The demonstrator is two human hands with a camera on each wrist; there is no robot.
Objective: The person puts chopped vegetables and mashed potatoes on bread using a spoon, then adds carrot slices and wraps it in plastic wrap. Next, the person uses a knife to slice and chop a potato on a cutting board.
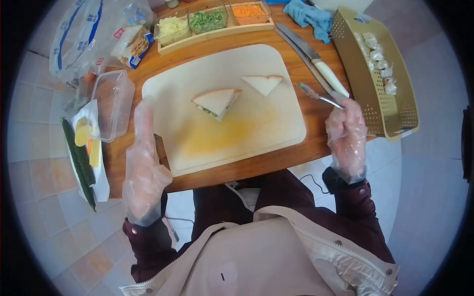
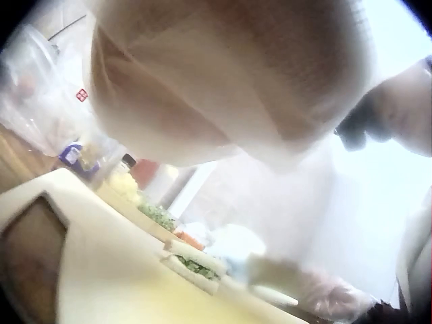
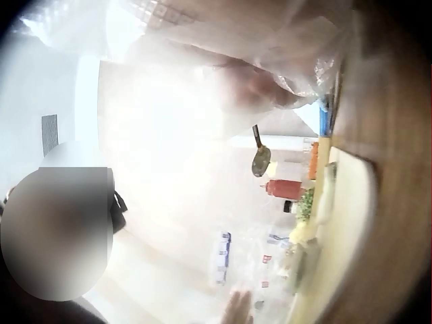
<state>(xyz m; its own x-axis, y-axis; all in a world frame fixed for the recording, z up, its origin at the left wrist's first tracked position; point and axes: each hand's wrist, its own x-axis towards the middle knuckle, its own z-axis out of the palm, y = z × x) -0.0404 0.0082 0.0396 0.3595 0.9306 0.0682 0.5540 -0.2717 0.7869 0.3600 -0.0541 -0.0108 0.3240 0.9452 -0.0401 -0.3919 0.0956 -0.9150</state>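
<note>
Both hands wear clear plastic gloves. In the head view my left hand (image 1: 143,167) is held at the left edge of a white cutting board (image 1: 170,98), its fingers straight and holding nothing. My right hand (image 1: 349,130) grips a metal spoon (image 1: 331,102) right of the board, its tip pointing left. The spoon's bowl, smeared with sauce, also shows in the right wrist view. A triangular sandwich half (image 1: 215,101) with green filling lies mid-board, its cut side toward me. Behind it to the right is another white bread triangle (image 1: 264,84). A yellow stain (image 1: 212,135) marks the board's front.
Behind the board, a wooden tray (image 1: 217,38) holds shredded vegetables in glass containers. Two knives (image 1: 323,74) lie right of the board, beside a perforated basket (image 1: 373,98) with wrapped pieces. Leftward are a plastic box (image 1: 113,103), a cucumber (image 1: 76,153) and plastic bags (image 1: 81,39).
</note>
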